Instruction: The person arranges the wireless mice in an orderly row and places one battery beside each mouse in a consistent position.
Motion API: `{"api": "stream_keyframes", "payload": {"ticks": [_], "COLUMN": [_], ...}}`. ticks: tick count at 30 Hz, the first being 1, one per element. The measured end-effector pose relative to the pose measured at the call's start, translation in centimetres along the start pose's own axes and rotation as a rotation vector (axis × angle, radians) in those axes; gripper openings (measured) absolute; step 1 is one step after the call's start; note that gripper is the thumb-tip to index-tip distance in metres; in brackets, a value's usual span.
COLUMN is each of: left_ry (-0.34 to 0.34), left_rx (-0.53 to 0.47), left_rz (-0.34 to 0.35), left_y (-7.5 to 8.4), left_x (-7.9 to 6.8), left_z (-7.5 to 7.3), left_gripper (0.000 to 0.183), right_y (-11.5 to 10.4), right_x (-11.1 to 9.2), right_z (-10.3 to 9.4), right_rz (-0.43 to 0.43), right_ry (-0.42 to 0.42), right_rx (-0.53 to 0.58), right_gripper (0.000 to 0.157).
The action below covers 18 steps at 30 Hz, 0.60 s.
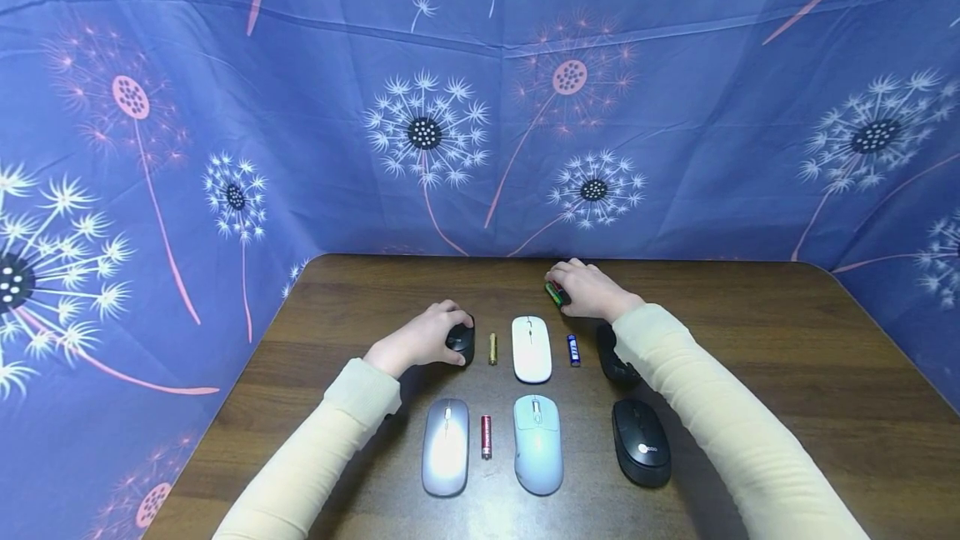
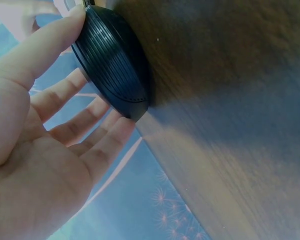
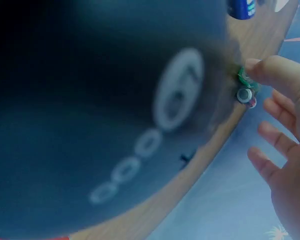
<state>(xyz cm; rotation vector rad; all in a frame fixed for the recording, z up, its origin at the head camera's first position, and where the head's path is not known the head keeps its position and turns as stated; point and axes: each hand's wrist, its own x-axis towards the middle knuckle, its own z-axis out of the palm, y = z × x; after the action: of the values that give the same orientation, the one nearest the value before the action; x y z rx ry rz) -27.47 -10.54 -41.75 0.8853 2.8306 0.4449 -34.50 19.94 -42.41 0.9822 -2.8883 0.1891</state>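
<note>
My left hand (image 1: 426, 338) grips a black computer mouse (image 1: 462, 343) at the left of the back row. In the left wrist view, thumb and fingertips hold opposite sides of the mouse's ribbed shell (image 2: 110, 60). Farther back, near the table's rear edge, my right hand (image 1: 588, 288) holds a small group of batteries lying side by side. A green battery (image 1: 553, 295) shows beside a dark one, with a bit of red next to them. In the right wrist view, the thumb presses on the green battery (image 3: 244, 76), and the other fingers lie behind the group.
A white mouse (image 1: 531, 348) stands between a gold battery (image 1: 492, 349) and a blue battery (image 1: 573, 351). In front lie a grey mouse (image 1: 446, 448), a red battery (image 1: 486, 437), a light blue mouse (image 1: 538, 445) and a black mouse (image 1: 641, 443). Another black mouse (image 1: 613, 357) sits partly under the right sleeve.
</note>
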Motion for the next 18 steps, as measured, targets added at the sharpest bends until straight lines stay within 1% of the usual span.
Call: {"api": "stream_keyframes", "payload": {"ticks": [3, 8, 15, 18], "left_ry": [-0.002, 0.005, 0.001, -0.002], "left_rx": [0.000, -0.006, 0.001, 0.008], "left_rz": [0.001, 0.003, 0.003, 0.004], "left_y": [-0.01, 0.10, 0.12, 0.06], "left_x": [0.01, -0.10, -0.04, 0.07], "left_z": [0.00, -0.12, -0.16, -0.15], "left_gripper": [0.052, 0.052, 0.052, 0.052], "right_y": [0.01, 0.08, 0.02, -0.01], "right_x": [0.07, 0.24, 0.27, 0.21], "right_z": [0.22, 0.46, 0.56, 0.55], "right_rz": [0.002, -0.021, -0.020, -0.024], "right_ry": [-0.011, -0.004, -0.041, -0.039], "right_rx": [-0.007, -0.035, -0.067, -0.082], "right_gripper": [0.054, 0.053, 0.052, 0.050]}}
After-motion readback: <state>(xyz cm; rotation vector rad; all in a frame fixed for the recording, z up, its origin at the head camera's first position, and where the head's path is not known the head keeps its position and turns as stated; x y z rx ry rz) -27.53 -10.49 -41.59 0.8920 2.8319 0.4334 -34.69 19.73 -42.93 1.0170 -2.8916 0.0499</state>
